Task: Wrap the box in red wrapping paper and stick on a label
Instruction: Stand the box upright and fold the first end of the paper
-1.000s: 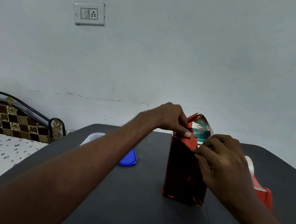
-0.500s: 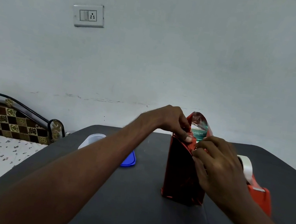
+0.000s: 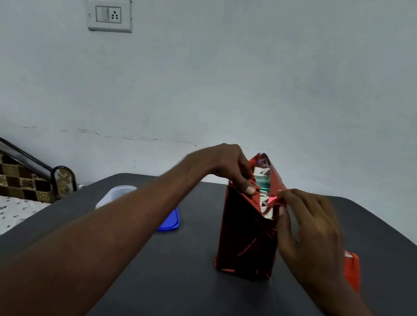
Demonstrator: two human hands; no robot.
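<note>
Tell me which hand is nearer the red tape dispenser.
Right. The right hand pinches the red wrapping paper at the box's top, just left of the tape dispenser. The left hand grips the paper's far-left top edge, beyond the box.

print on the box (image 3: 262, 182) top too blurred to read, no other text legible
</note>
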